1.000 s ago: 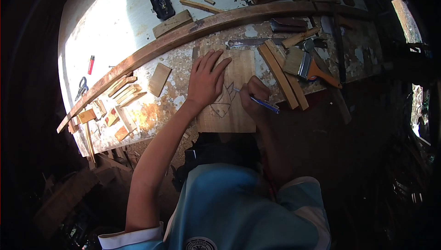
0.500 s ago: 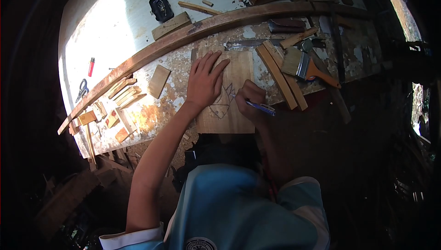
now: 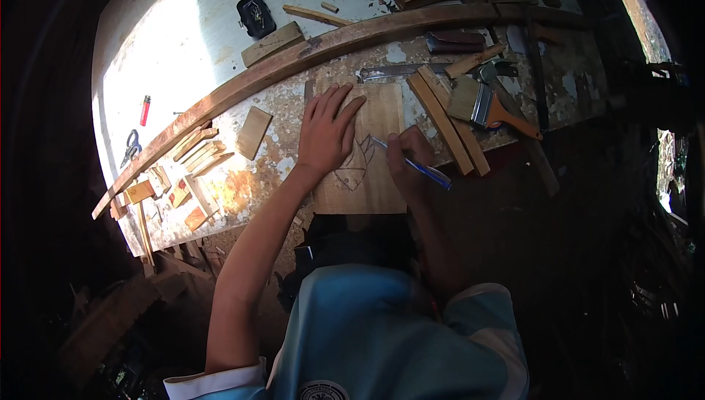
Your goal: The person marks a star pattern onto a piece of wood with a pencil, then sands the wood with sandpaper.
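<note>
A flat wooden board [image 3: 382,187] lies at the near edge of the workbench. My left hand [image 3: 329,130] rests flat on its left part, fingers stretched toward the far end. In my right hand [image 3: 410,156] is a blue pen [image 3: 433,174], gripped near its front end and slanting down to the board's surface. Its tip meets the wood near the upper part of a drawing [image 3: 352,172], a dark outline with a leaf-like or fish-like shape and pointed parts. My left hand hides some of the board beside the drawing.
Right of the board lie two wooden strips [image 3: 444,124] and a paintbrush [image 3: 481,106] with an orange handle. A long curved wooden bar [image 3: 242,88] crosses the workbench [image 3: 158,33]. Small offcuts [image 3: 202,152], scissors [image 3: 131,146] and a red lighter [image 3: 145,110] are on the left.
My right hand has shifted slightly right and its grip on the pen has turned, so more of the pen shows. My left hand stays in place on the board.
</note>
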Motion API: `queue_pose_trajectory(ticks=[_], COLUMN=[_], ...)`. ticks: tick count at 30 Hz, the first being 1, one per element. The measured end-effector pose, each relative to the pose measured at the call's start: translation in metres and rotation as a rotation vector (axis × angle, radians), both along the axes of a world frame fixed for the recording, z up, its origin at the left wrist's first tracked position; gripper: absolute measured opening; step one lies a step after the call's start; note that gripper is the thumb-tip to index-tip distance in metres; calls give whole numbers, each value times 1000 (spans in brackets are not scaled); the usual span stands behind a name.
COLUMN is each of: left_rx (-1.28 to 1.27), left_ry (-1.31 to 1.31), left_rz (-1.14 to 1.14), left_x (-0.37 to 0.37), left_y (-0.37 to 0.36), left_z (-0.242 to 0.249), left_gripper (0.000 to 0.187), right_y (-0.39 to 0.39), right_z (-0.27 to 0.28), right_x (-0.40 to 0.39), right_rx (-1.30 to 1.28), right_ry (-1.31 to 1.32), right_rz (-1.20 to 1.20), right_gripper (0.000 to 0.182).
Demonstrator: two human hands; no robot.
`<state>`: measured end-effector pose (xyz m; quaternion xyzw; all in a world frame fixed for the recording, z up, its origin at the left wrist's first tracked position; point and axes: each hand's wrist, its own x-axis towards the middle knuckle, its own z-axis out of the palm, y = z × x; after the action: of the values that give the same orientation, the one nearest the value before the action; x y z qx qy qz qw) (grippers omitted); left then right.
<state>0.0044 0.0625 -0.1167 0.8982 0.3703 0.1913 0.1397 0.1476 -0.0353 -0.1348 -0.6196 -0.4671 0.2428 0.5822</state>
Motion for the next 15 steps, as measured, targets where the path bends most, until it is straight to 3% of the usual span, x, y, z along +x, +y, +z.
queue_pose_trajectory(ticks=[4, 7, 15], left_rx=[-11, -3, 40], left_ry=[-21, -19, -62], left_rz=[-6, -5, -53], left_x=[-3, -3, -6], left_y=[-1, 0, 1], left_z=[-2, -4, -12], left_gripper=[38, 38, 37], right_y=[4, -6, -8], right_z=[5, 10, 0], right_x=[-18, -31, -37], right_rx=[68, -8, -8], right_ry=[376, 369, -79], right_rz=[-210, -176, -427], right_gripper=[13, 17, 35])
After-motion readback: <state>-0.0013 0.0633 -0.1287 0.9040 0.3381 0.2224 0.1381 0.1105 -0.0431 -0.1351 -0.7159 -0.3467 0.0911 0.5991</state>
